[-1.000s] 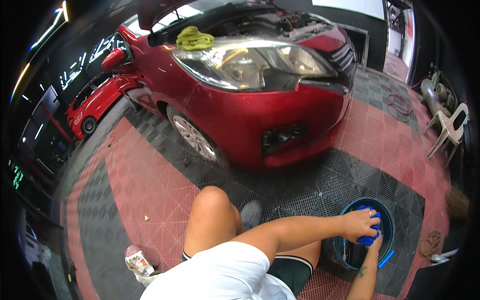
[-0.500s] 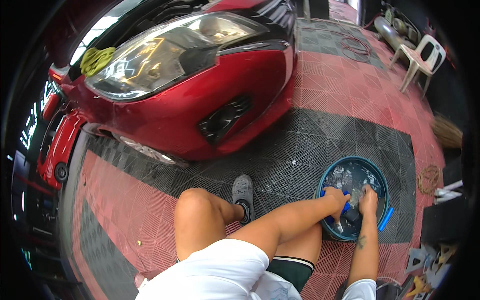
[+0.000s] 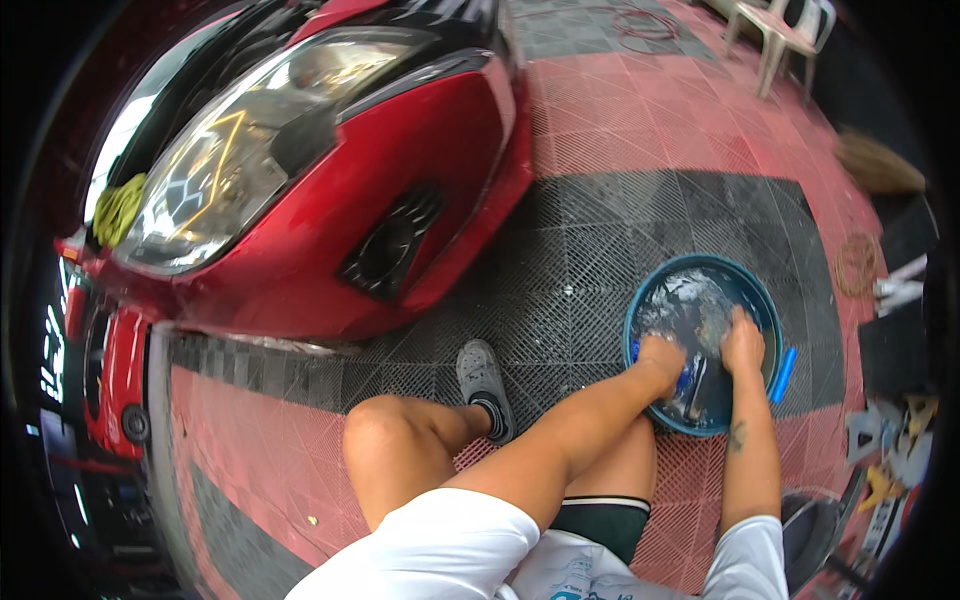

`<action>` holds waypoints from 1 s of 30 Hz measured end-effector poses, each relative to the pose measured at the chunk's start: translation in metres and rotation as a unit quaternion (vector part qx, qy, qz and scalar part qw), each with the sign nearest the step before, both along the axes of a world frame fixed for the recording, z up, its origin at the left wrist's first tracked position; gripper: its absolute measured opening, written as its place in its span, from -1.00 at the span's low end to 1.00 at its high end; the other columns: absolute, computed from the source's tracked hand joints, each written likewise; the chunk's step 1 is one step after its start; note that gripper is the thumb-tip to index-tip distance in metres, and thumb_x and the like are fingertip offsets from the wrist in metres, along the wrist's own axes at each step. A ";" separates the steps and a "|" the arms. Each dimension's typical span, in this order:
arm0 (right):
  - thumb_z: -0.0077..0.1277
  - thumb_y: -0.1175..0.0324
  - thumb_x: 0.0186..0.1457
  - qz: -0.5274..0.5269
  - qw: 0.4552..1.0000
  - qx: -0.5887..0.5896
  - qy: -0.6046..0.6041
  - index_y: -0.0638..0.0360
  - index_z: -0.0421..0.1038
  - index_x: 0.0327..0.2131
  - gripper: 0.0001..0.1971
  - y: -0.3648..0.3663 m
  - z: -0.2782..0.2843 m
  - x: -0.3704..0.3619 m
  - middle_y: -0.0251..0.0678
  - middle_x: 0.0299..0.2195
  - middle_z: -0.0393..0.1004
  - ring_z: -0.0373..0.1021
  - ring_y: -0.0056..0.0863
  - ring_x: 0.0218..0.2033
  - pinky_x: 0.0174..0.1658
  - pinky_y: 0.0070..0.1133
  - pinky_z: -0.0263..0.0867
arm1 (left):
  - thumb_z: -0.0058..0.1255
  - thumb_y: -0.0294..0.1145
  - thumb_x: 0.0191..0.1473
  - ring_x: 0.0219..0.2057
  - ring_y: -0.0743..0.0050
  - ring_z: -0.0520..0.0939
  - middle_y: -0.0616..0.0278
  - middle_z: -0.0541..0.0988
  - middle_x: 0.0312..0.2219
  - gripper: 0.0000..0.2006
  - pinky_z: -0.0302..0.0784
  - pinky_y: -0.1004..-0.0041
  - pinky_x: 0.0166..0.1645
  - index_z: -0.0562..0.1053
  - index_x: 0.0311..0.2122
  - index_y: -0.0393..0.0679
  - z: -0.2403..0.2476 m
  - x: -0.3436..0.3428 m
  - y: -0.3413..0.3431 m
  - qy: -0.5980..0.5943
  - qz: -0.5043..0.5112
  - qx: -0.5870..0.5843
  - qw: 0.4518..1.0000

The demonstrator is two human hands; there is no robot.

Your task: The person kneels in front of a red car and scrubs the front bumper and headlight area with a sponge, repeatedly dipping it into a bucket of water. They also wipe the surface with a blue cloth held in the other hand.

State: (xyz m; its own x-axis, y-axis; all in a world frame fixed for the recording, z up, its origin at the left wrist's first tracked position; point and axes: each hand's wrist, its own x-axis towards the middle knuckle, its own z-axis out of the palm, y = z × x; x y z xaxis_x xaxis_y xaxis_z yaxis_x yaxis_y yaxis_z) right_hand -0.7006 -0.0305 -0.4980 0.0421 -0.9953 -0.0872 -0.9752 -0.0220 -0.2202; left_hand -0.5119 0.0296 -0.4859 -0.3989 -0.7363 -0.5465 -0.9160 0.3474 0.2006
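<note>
The garage floor (image 3: 640, 130) is laid with red and black ribbed tiles, and from where I stand a person sits low over it. Near their right knee is a round teal bucket (image 3: 771, 305) of cloudy water, with both hands in it. The left hand (image 3: 664, 362) dips in at the near left, fingers under; blue cloth (image 3: 686, 380) shows right beside it, but I cannot tell whether it is gripped. The right hand (image 3: 741, 345) is by the far right wall, its fingertips hidden too, so its hold is equally unclear.

The cloth lies in the bucket, partly underwater. I'd judge it soft and limp, heavier for the soaking and rather slippery; a bunched fistful at its middle should hold better than a corner, and nothing about it seems fragile.

Just outside the rim is a bright blue strip (image 3: 784, 375). Beyond the grey shoe (image 3: 483, 375) stands a red car (image 3: 420, 140), a yellow-green cloth (image 3: 119, 210) beside its headlight (image 3: 230, 150). Farthest off is a pale chair (image 3: 785, 35).
</note>
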 end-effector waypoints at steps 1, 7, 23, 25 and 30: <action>0.19 0.52 0.06 0.005 0.999 -0.008 -0.032 0.07 0.37 0.17 -0.45 0.003 0.006 0.010 0.11 -0.02 0.59 0.53 0.14 0.02 0.05 -0.12 0.47 | 0.46 -0.02 -0.13 0.05 0.02 0.72 0.00 0.69 0.04 -0.20 0.61 0.12 0.15 0.48 0.22 -0.16 0.001 0.003 0.001 0.007 0.022 0.010 1.000; 0.21 0.71 -0.07 0.122 0.959 -0.058 -0.250 0.09 0.30 0.13 -0.36 0.005 -0.001 -0.001 0.19 -0.08 0.58 0.52 0.20 0.00 0.01 -0.10 0.44 | 0.33 -0.03 -0.05 -0.05 -0.03 0.77 -0.07 0.73 -0.08 -0.37 0.66 0.18 0.09 0.51 0.09 -0.17 0.037 0.000 -0.003 0.087 0.151 -0.008 0.985; 0.06 0.64 0.00 0.059 0.993 0.042 -0.090 0.35 0.47 -0.28 -0.84 -0.002 -0.019 -0.005 0.26 -0.17 0.52 0.47 0.27 -0.02 0.03 -0.08 0.41 | 0.49 0.03 -0.20 0.11 -0.03 0.68 -0.04 0.67 0.06 -0.23 0.59 0.10 0.19 0.56 0.16 -0.08 0.011 0.005 -0.006 0.053 0.069 0.155 0.984; 0.04 0.66 0.00 0.046 0.993 0.015 -0.110 0.36 0.48 -0.26 -0.82 -0.002 -0.024 -0.009 0.30 -0.15 0.51 0.46 0.29 -0.02 0.06 -0.09 0.41 | 0.42 -0.05 -0.14 0.09 -0.03 0.70 -0.06 0.68 0.04 -0.32 0.60 0.11 0.19 0.57 0.13 -0.11 0.018 0.003 -0.003 0.066 0.082 0.117 0.988; 0.02 0.67 -0.01 0.047 0.991 0.014 -0.127 0.35 0.46 -0.07 -0.64 -0.002 -0.027 -0.012 0.33 -0.11 0.51 0.45 0.32 0.01 0.10 -0.09 0.40 | 0.26 -0.20 -0.01 0.07 -0.07 0.70 -0.13 0.66 0.05 -0.43 0.61 0.11 0.18 0.55 0.15 -0.15 0.040 0.004 -0.002 0.078 0.141 0.106 0.981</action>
State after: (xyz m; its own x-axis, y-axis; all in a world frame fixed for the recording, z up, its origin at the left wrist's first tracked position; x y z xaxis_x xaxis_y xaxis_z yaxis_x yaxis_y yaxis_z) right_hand -0.7123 -0.0323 -0.5250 0.1592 -0.9832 -0.0893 -0.8823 -0.1011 -0.4596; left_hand -0.5082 0.0277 -0.4455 -0.2872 -0.7054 -0.6481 -0.9222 0.0206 0.3863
